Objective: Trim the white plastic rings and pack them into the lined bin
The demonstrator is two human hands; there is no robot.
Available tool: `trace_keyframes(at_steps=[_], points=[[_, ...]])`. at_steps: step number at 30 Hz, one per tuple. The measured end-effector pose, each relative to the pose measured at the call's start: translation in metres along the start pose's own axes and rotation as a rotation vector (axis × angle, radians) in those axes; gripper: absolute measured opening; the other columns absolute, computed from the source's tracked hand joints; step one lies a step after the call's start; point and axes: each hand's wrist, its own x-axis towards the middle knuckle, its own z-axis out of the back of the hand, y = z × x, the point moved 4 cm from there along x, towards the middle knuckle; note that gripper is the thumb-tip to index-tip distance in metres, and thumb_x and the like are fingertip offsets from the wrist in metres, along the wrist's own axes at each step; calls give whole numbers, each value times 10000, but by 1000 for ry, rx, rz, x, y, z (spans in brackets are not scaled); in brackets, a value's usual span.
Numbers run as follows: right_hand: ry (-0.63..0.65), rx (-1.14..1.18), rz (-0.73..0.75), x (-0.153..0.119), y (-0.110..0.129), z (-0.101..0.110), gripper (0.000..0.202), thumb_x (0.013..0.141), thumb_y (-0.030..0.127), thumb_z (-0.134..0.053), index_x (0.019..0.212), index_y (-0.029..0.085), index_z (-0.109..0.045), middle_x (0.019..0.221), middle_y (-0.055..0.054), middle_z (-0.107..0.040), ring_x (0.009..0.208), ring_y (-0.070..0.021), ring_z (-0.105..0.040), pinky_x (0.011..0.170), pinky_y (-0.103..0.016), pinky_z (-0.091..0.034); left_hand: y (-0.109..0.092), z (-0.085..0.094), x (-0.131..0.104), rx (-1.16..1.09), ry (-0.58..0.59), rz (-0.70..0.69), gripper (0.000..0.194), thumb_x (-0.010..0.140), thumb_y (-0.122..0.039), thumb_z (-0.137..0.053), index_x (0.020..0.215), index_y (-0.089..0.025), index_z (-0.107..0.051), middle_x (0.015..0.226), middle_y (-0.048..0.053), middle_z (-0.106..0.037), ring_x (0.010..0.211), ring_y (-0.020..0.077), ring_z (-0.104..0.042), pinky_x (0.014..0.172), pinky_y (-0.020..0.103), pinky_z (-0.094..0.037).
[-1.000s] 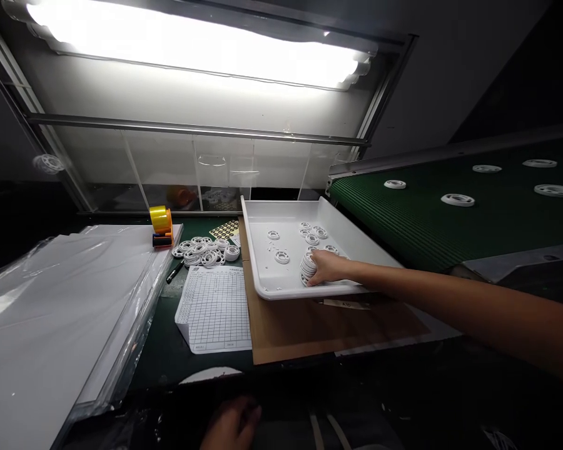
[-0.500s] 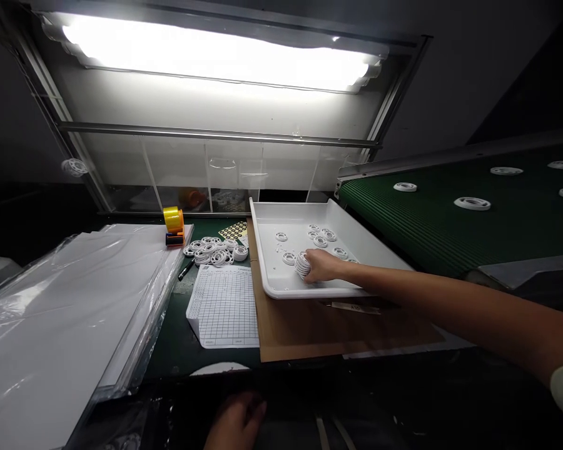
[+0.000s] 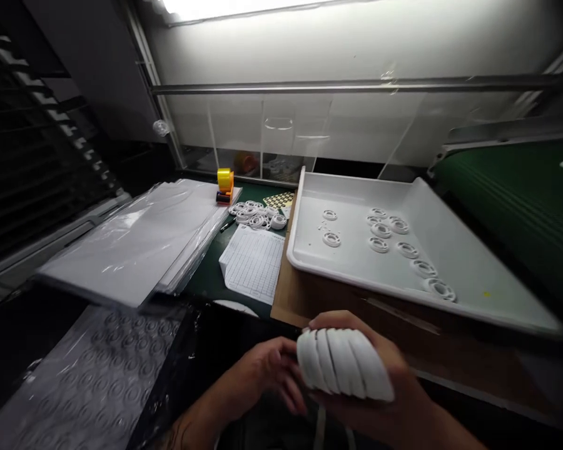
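My right hand (image 3: 398, 381) is closed around a stack of white plastic rings (image 3: 342, 362), held sideways in front of the white tray. Several rings are pressed face to face in it. At the left end of the stack is my left hand (image 3: 272, 375), its fingers apart and slightly curled; whether it touches the rings I cannot tell. Inside the white tray (image 3: 347, 269) lie several more white rings (image 3: 381, 230), along with small white scraps. A pile of similar rings (image 3: 258, 215) sits left of the tray, on the green table.
A gridded paper sheet (image 3: 256, 262) lies beside the tray, near a black marker (image 3: 228, 224). Plastic-wrapped white sheets (image 3: 141, 237) bear an orange tape dispenser (image 3: 225, 187). Below left is a clear moulded tray (image 3: 117, 375). On the right runs a green conveyor belt (image 3: 511, 187).
My right hand has lifted the stack of rings out of the tray and brought it closer. My left hand has risen to meet it. The view has turned left and down.
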Motion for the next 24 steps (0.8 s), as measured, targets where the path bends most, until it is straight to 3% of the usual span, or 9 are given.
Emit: trace_keyframes(at_steps=[2,4,8,10,13,16,20,24], points=[[-23,95,20,-13,-14,-20,543,841,332,-900,1331,332,-666,1161,-79,-712,916,-282,-780,742,-328,-689,-17,-18,-4,-75,-28,-59,1112,618,-1040,-560,1211,-106,-678,841,118,-726,655,226,-701,634,355,-585],[-80,129,25,-22,-28,-27,555,840,315,-904,1338,331,-661,1223,-88,-687,1000,-297,-759,817,-361,-675,-30,-30,-9,-111,-100,-114,974,691,-945,-656,1208,-120,-683,888,106,-725,679,194,-674,635,309,-568],[-105,220,-50,-41,-49,-18,709,798,304,-949,1419,335,-609,1326,-71,-636,1161,-278,-677,1005,-361,-592,-42,-49,-17,-86,-232,-173,713,781,-683,-829,1222,-154,-648,1033,91,-719,856,193,-672,721,268,-550],[-64,340,-128,-51,-56,-13,739,808,357,-951,1450,341,-585,1337,-57,-625,1181,-254,-655,1014,-325,-563,-44,-59,-19,-32,-267,-189,648,795,-551,-881,1256,-176,-623,1129,90,-710,998,214,-678,834,283,-552],[-19,562,-204,-63,-60,-9,725,834,401,-934,1462,341,-577,1299,-46,-631,1131,-228,-657,965,-298,-557,-47,-73,-20,98,-275,-206,592,839,-400,-879,1329,-215,-604,1247,86,-690,1105,218,-668,953,308,-533],[-43,708,-228,-68,-58,-7,682,829,367,-944,1426,318,-618,1338,-58,-617,1178,-249,-648,1012,-335,-550,-51,-82,-21,172,-280,-228,585,847,-297,-878,1363,-254,-606,1320,71,-666,1141,208,-659,973,301,-529],[-79,853,-276,-71,-53,-6,613,800,337,-962,1334,273,-670,1304,-86,-635,1165,-308,-668,1006,-435,-588,-53,-90,-20,143,-230,-210,600,856,-250,-880,1387,-322,-609,1361,37,-658,1178,193,-660,1010,292,-529],[-121,940,-330,-75,-48,-3,611,771,361,-989,1286,268,-672,1225,-82,-667,1063,-295,-707,899,-416,-637,-55,-93,-16,98,-191,-221,574,856,-244,-883,1362,-344,-632,1284,8,-701,1117,159,-685,949,241,-549]])
